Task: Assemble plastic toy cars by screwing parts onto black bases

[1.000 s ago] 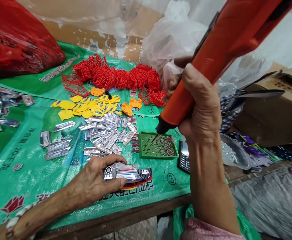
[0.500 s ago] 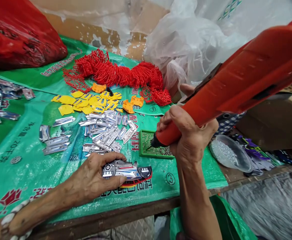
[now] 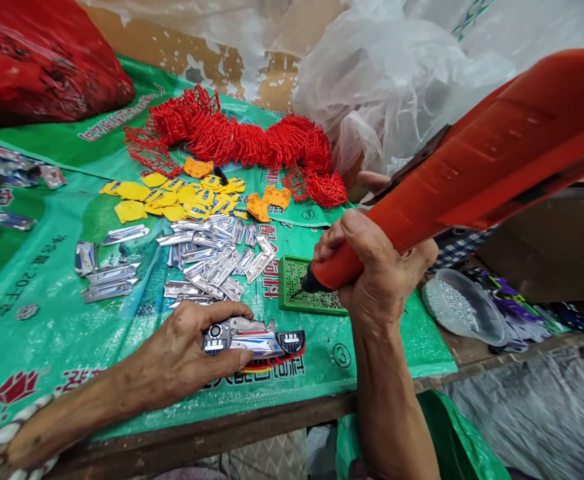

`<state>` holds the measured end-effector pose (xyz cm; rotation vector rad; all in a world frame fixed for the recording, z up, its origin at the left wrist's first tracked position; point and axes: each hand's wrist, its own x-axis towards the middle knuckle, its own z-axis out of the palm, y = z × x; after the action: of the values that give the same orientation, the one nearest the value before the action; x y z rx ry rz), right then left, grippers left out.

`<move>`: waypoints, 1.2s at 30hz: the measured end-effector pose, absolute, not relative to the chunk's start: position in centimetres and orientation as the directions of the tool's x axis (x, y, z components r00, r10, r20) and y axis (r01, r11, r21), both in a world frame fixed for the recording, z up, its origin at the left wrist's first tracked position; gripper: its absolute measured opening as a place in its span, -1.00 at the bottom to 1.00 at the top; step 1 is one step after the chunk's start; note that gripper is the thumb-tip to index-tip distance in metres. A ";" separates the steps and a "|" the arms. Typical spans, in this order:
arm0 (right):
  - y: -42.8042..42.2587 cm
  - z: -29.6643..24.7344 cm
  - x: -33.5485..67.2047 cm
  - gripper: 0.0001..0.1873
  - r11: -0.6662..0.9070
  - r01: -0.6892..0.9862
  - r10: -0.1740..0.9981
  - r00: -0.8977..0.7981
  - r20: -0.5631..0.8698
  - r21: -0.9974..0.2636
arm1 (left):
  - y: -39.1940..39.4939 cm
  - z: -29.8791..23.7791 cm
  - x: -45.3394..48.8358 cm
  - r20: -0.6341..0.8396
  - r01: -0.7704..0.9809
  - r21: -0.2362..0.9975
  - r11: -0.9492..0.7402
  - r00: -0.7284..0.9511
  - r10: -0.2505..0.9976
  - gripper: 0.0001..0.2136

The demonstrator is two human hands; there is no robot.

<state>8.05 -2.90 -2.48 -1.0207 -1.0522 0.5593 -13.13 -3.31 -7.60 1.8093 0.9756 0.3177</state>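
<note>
"Two hands show; what do they hold?"

"The left hand pinches a grey, silver and red plastic toy body between thumb and fingers, near the front edge of a green printed plastic sheet. The right hand wraps firmly around a thick orange-red power tool, its black nose over a green rectangular tray."

"How is that done well?"

"Probably by keeping the nose steady, the toy body still."

"What differs?"

"Compared with one second ago, the tool leans flatter, its nose lower."

Red tool cropped (right edge).
</note>
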 end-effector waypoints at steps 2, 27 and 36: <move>-2.8 -2.4 8.0 -0.65 0.451 0.074 0.792 0.427 0.437 -0.889 | -3.3 -7.7 -13.2 -0.202 0.465 0.868 -0.176 0.653 0.730 -0.66; -4.6 3.5 5.3 -0.87 0.538 0.182 0.701 0.445 0.557 -0.823 | -2.5 -8.2 -12.9 -0.131 0.372 0.913 -0.171 0.661 0.739 -0.53; -5.7 3.8 4.5 -0.72 0.531 0.018 0.818 0.250 0.518 -0.847 | -2.3 -7.6 -12.7 -0.122 0.345 0.922 -0.175 0.689 0.715 -0.54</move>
<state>4.48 -5.67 3.85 -0.8671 -1.2065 0.6487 -12.72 -2.34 -7.56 1.7791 0.8447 0.4116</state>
